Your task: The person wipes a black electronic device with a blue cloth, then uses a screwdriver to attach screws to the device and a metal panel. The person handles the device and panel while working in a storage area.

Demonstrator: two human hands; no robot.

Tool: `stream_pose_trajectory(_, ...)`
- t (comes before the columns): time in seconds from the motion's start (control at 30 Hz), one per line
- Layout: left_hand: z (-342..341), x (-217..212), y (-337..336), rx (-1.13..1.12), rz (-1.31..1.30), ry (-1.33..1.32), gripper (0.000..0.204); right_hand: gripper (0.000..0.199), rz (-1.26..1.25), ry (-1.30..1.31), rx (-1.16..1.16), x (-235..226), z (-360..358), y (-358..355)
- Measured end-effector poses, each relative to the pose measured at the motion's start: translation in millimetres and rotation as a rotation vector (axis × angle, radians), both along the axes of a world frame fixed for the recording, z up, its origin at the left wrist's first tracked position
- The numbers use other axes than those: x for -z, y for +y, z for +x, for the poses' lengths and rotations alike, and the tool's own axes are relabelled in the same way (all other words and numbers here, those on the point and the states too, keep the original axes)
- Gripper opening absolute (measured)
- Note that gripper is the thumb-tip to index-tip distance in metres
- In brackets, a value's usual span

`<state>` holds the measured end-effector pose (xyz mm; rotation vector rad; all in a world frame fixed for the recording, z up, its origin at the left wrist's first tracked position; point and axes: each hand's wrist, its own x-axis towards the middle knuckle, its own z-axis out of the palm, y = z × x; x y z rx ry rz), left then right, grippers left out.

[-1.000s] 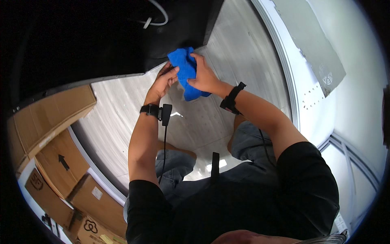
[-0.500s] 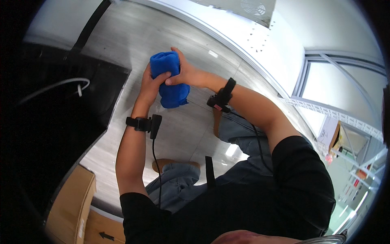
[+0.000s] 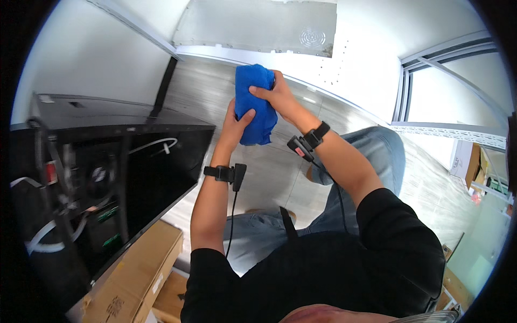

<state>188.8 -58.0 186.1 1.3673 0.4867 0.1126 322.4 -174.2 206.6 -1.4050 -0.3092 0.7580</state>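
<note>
Blue cloth [image 3: 262, 113]: right of the black cabinet [image 3: 167, 177], apart from its edge | Grey floor [image 3: 274, 175]: extends rightward from that edge, leaving room | Left hand [image 3: 232, 129], right hand [image 3: 281, 98]: I see both clasping the cloth, thumbs uppermost.

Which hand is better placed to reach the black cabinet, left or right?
Probably the left hand: it grips the blue cloth on the side nearer the black cabinet, while the right hand holds the farther side.
</note>
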Motion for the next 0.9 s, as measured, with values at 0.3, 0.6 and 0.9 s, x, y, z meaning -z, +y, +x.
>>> stream_pose_trajectory(0.3,-28,-226,-58,-0.053,-0.027,-0.033,0.068,0.075,-0.027,-0.243,0.010,-213,-44,-40)
stream_pose_trajectory(0.6,-21,-475,-120,0.062,-0.001,-0.196,0.054,0.120,0.044,-0.198,-0.163,-481,-55,-152)
stream_pose_trajectory(0.9,109,-580,-248,0.578,-0.045,-0.346,0.074,0.095,0.244,-0.408,0.553,-584,5,-312)
